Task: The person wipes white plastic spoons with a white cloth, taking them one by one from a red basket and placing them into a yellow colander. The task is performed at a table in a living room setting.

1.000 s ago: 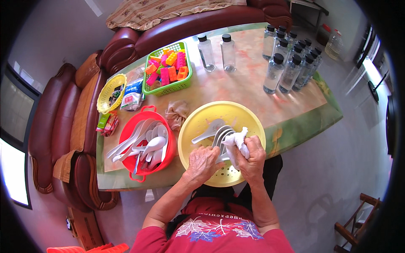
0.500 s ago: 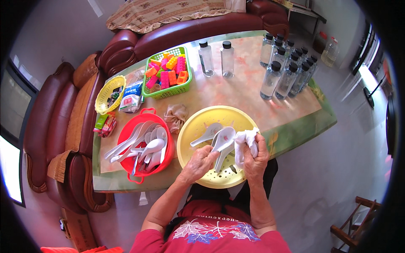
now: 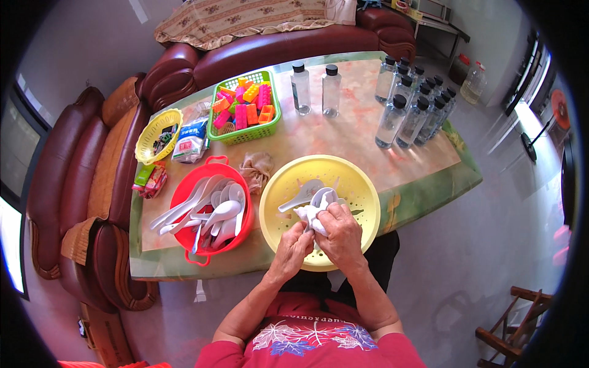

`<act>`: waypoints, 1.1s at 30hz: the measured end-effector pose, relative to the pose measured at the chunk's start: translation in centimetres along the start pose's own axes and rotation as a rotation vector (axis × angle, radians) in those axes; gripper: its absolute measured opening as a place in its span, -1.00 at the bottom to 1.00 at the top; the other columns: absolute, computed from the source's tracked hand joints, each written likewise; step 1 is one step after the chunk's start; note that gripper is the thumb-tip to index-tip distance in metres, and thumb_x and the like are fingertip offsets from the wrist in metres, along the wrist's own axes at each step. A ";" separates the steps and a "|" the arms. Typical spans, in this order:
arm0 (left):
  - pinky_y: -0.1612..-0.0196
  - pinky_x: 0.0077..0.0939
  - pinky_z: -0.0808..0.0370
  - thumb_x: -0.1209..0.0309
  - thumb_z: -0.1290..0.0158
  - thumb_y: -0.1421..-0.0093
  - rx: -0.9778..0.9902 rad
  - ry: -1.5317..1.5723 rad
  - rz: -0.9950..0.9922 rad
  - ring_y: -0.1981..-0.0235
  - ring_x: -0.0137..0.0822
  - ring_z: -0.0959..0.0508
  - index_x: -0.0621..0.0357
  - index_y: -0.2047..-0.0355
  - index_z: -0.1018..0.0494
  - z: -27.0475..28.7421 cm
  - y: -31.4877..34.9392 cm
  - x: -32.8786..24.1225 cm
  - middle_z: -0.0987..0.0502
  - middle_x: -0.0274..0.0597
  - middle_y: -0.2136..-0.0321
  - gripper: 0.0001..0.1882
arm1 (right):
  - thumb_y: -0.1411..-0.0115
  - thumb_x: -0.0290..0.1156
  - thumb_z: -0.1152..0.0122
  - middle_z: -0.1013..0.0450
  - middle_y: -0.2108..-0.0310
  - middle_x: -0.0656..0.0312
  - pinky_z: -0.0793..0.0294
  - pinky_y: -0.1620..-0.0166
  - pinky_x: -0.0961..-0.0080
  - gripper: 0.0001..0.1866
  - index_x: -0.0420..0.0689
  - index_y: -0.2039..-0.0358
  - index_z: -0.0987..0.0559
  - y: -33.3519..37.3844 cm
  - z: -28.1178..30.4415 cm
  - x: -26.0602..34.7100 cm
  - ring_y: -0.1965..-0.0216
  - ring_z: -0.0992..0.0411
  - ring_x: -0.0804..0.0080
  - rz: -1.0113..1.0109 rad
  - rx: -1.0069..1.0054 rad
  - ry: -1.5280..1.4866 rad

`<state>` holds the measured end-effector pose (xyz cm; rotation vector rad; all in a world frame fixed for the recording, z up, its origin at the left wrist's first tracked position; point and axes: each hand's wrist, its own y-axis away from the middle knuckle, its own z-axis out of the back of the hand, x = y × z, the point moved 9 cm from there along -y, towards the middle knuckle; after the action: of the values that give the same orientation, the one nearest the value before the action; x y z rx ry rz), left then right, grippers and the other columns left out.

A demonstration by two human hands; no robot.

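Spoon (image 3: 323,195), in both hands (image 3: 341,237); cloth (image 3: 311,216) around

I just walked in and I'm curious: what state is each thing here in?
Left hand: closed on a spoon
Right hand: closed on the white cloth
White cloth: bunched against the spoon
Yellow strainer: another spoon inside
Red basin: heaped with white spoons
Green basket: full of coloured blocks
Beige cloth: crumpled
Yellow basket: holding small items
Grouped bottles: upright, capped
Two separate bottles: upright, capped
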<state>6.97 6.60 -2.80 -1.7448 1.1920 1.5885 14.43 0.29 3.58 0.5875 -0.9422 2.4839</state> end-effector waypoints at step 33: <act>0.59 -0.81 -0.04 0.41 0.20 -0.30 0.072 0.222 0.002 0.63 -0.71 -0.10 0.27 0.00 -0.29 -0.3 0.2 0.8 -0.21 -0.55 0.59 -0.69 | -0.12 -0.67 -0.07 -0.41 0.31 0.33 -0.44 0.28 0.63 -0.73 -0.13 0.16 -0.40 0.7 -4.3 -4.5 0.27 -0.40 0.61 -0.578 -0.091 -1.175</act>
<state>6.93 6.06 -3.50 -1.9117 1.3367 1.3621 16.72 1.77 -2.06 2.0285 -1.0005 1.4359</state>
